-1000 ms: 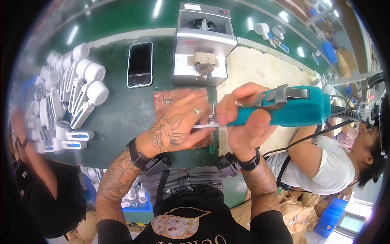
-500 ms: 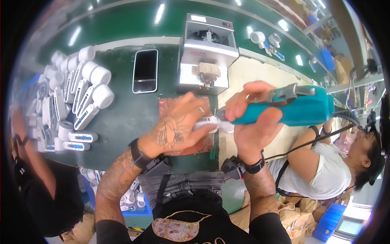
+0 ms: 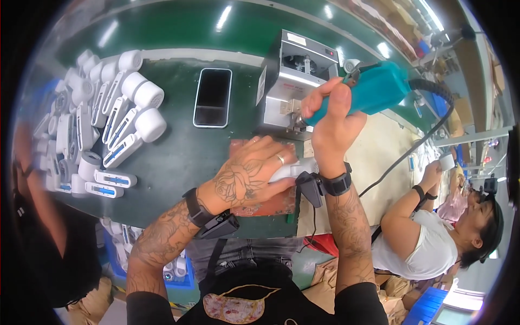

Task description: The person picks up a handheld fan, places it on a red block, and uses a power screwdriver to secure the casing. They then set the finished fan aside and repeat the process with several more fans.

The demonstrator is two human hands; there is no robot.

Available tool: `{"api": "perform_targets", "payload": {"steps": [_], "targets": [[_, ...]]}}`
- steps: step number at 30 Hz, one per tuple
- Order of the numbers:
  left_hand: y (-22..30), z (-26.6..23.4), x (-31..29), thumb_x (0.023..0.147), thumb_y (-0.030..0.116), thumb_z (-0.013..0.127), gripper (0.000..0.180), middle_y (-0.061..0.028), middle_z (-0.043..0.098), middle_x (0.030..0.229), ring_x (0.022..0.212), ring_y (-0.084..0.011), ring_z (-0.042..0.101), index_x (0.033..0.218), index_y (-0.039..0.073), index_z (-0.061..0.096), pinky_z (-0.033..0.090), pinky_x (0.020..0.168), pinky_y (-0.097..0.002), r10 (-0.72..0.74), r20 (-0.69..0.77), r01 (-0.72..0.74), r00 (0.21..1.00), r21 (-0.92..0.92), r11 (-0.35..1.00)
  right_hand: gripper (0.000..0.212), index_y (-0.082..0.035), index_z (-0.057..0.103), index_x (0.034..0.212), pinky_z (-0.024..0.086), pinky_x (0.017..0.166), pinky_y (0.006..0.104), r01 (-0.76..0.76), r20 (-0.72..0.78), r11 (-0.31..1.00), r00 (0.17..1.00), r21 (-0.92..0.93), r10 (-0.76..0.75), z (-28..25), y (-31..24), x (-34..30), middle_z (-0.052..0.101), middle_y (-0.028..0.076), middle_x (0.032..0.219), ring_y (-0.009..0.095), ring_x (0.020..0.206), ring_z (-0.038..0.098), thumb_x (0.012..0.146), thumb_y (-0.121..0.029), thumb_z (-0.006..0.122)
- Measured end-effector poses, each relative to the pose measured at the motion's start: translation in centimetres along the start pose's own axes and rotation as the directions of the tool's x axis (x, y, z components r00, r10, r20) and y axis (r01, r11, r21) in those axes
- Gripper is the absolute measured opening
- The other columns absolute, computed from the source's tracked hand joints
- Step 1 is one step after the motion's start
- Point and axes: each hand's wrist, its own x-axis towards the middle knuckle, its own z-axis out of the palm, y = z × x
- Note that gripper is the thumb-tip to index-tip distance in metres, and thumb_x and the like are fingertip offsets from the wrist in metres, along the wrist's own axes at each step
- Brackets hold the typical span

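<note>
head view: we look down on a green table (image 3: 168,151) with both of our hands at work above it.
left hand: our left hand (image 3: 249,176) is clamped on one white device, thumb and fingers around its body.
white device: the device (image 3: 284,171) lies over the red-brown pad (image 3: 271,207), one end showing beyond our fingers.
right hand: our right hand (image 3: 336,127) is wrapped around the teal power tool (image 3: 379,86), apart from the left.
power tool nose: it appears in front of the silver machine (image 3: 295,86); we cannot tell whether the two touch.
work at the machine: we judge the step to be a tool pick-up at the machine's front, with the device steadied.
work at the pad: in our judgement, the next move calls for a firm left hold and a well-aligned tool nose over the device.
count, tools: one power tool, one machine, one pad, one phone (image 3: 212,97).
count, devices: one in our left hand; the pile (image 3: 118,115) at left overlaps too much for us to count.
</note>
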Motion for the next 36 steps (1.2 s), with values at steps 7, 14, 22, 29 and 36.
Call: {"api": "perform_targets", "payload": {"steps": [7,14,22,29,36], "targets": [[-0.6,-0.1,-0.3,0.085,0.032,0.069,0.041,-0.0119,0.062,0.111,0.104,-0.0317,0.057,0.117,0.006,0.062,0.044,0.095,-0.0449,-0.027,0.010,0.027,1.000,-0.036,0.999,0.048,0.003,0.056,0.101,0.043,0.053,0.0305,-0.135,0.015,0.988,0.990,-0.071,0.137,-0.7,-3.2,-3.1,0.054,0.007,0.066,0.017,0.057,0.053,0.097,-0.044,0.059],[-0.5,0.0,0.1,0.084,0.032,0.070,0.045,-0.0150,0.062,0.105,0.100,-0.0338,0.058,0.119,0.005,0.061,0.044,0.092,-0.0444,-0.028,0.032,0.028,0.999,-0.029,0.999,0.058,0.007,0.054,0.104,0.042,0.054,0.0316,-0.168,0.044,0.985,0.985,-0.029,0.169,-2.4,-3.8,-4.5,0.052,0.009,0.066,0.019,0.058,0.053,0.093,-0.049,0.064],[0.3,-0.2,0.3,0.086,0.034,0.069,0.048,-0.0160,0.062,0.108,0.101,-0.0358,0.058,0.121,0.003,0.059,0.044,0.093,-0.0463,-0.084,0.105,0.086,0.991,-0.011,0.996,0.043,-0.001,0.049,0.091,0.043,0.054,0.0332,-0.120,0.092,0.992,0.988,-0.036,0.123,-2.9,-2.4,-5.6,0.051,0.009,0.066,0.018,0.056,0.051,0.097,-0.041,0.060],[0.0,0.5,0.0,0.083,0.030,0.073,0.037,-0.0085,0.063,0.107,0.100,-0.0306,0.057,0.110,0.007,0.064,0.043,0.090,-0.0435,-0.058,-0.022,0.059,0.998,0.044,0.997,0.042,-0.002,0.048,0.089,0.043,0.053,0.0326,-0.132,0.079,0.989,0.987,-0.065,0.137,-2.3,-2.4,-5.6,0.051,0.008,0.066,0.018,0.055,0.051,0.097,-0.041,0.060],[-0.1,-0.2,0.2,0.088,0.034,0.065,0.042,-0.0160,0.060,0.112,0.105,-0.0373,0.056,0.116,0.003,0.060,0.043,0.096,-0.0482,-0.053,0.049,0.054,0.997,-0.029,0.998,0.046,0.003,0.054,0.101,0.045,0.055,0.0315,-0.161,-0.024,0.984,0.987,-0.075,0.159,-1.7,-3.0,-3.9,0.053,0.008,0.067,0.018,0.058,0.054,0.098,-0.043,0.058]]}}
